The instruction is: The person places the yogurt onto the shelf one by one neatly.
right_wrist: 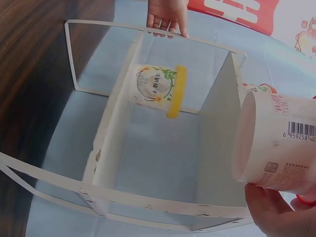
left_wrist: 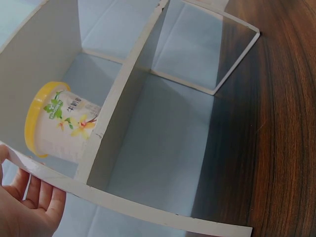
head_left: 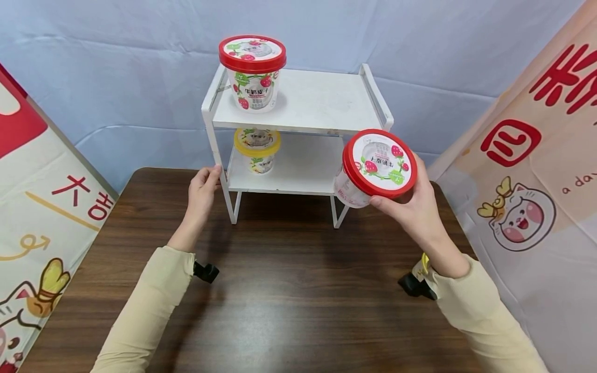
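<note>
My right hand [head_left: 417, 210] grips a paper tub with a red lid [head_left: 384, 161], strawberries printed on it. It is tilted, lid toward the head camera, in front of the rack's right front corner. The right wrist view shows the tub's barcode side [right_wrist: 281, 143]. My left hand [head_left: 203, 186] holds the left front post of a white two-tier rack [head_left: 322, 98], fingers behind the post. A second red-lidded tub [head_left: 254, 77] stands upright on the top shelf at left. Below it, on the lower shelf, stands a yellow-lidded tub [head_left: 258, 150], also seen in the left wrist view.
The rack stands on a dark wooden table [head_left: 298, 300] before a pale blue cloth [head_left: 154, 93]. Printed banners hang at both sides. A black wrist strap mount [head_left: 205, 272] sits at the left cuff. Something yellow-edged [head_left: 423, 263] is partly hidden behind the right wrist.
</note>
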Action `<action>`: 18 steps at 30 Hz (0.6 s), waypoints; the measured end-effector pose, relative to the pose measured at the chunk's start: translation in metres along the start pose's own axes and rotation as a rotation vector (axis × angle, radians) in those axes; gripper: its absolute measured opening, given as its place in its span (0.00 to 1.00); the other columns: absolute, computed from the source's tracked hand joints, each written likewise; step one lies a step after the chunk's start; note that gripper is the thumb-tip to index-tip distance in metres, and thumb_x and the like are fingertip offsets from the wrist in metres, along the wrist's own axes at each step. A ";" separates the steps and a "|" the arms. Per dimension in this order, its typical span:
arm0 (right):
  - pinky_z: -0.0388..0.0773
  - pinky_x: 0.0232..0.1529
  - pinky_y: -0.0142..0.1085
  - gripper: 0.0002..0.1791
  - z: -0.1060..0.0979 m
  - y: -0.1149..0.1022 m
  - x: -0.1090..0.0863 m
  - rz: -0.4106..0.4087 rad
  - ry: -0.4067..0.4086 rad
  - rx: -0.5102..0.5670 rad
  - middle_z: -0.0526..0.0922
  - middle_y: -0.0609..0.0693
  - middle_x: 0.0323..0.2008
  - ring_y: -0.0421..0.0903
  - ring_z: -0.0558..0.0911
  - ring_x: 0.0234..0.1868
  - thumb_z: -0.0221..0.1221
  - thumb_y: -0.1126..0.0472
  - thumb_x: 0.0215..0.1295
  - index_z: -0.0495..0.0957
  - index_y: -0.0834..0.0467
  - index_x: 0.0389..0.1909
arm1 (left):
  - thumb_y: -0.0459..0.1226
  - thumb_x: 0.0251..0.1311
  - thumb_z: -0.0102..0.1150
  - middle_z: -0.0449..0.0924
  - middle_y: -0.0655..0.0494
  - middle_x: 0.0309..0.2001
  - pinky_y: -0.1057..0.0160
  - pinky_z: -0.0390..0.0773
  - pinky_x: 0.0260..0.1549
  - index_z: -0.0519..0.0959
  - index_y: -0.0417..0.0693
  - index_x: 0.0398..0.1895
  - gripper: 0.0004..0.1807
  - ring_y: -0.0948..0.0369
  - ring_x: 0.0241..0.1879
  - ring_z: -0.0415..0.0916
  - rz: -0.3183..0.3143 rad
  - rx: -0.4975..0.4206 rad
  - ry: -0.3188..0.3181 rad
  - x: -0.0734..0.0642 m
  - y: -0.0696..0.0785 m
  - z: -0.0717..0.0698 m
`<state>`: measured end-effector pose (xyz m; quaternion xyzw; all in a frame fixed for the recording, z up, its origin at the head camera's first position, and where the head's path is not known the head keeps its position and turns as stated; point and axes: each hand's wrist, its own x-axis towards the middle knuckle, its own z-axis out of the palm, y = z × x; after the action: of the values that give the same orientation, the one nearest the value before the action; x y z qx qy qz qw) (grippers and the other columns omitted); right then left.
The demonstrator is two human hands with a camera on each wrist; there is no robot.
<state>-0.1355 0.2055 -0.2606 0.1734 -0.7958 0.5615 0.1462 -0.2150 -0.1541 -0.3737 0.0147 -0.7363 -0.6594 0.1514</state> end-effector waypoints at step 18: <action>0.73 0.43 0.22 0.43 -0.005 -0.017 0.022 0.003 0.027 0.013 0.64 0.48 0.56 0.44 0.66 0.54 0.61 0.73 0.47 0.54 0.58 0.65 | 0.45 0.66 0.45 0.70 0.58 0.29 0.57 0.72 0.46 0.71 0.29 0.38 0.22 0.67 0.33 0.69 0.009 -0.001 -0.005 0.001 -0.003 0.000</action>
<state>-0.1473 0.2020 -0.2352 0.1654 -0.7903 0.5693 0.1551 -0.2165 -0.1549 -0.3759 0.0097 -0.7364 -0.6591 0.1523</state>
